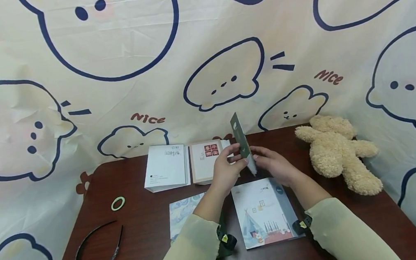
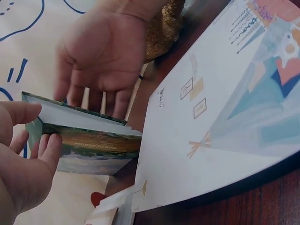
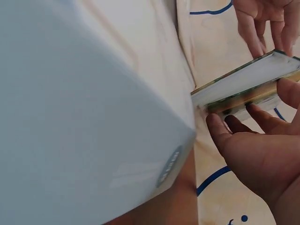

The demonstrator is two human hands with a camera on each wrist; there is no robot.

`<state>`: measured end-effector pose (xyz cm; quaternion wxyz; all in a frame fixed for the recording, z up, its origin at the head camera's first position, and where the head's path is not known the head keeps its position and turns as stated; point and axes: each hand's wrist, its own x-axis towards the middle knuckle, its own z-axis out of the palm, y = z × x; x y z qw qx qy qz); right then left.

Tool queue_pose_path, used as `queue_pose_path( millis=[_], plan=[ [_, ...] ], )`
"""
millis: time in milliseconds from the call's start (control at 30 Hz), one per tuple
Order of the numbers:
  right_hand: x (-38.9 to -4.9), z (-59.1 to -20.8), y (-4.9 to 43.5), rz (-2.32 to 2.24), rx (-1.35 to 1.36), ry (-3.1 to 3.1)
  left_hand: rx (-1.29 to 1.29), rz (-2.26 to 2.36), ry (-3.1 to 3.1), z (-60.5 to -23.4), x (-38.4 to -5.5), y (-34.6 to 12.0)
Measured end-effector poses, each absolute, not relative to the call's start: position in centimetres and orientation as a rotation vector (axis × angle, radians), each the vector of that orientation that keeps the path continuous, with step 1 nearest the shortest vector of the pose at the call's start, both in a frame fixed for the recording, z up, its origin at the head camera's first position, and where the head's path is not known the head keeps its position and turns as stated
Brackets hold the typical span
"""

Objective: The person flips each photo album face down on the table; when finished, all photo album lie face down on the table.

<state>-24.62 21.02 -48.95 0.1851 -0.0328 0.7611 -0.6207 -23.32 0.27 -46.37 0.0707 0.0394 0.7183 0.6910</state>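
My left hand [image 1: 226, 169] pinches a thin green photo album [image 1: 241, 137] along its edge and holds it upright above the table. In the left wrist view, the album's cover [image 2: 89, 145] carries the printed words "photo album", and its white inside shows between the parted covers. My right hand [image 1: 276, 167] is at the album's other side with fingers loosely extended, its fingertips [image 3: 213, 123] right at the cover in the right wrist view. Below the hands lies a white book [image 1: 252, 213] with a tent drawing and a blue-grey spine.
Two white box-like books stand behind, one plain [image 1: 164, 167] and one with red squares [image 1: 200, 163]. A pale blue marbled book [image 1: 182, 213] lies partly under the left arm. A headband [image 1: 79, 257] and a green ring [image 1: 118, 203] lie left; a teddy bear [image 1: 330, 152] lies right.
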Motion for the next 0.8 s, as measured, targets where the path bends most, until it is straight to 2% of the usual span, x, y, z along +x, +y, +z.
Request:
queue_pose_path(
  millis=[800],
  plan=[
    [-23.9,-46.5,21.9,-2.005,-0.257,2.089,0.165,2.074,2.158,-47.1,-23.6,2.4]
  ],
)
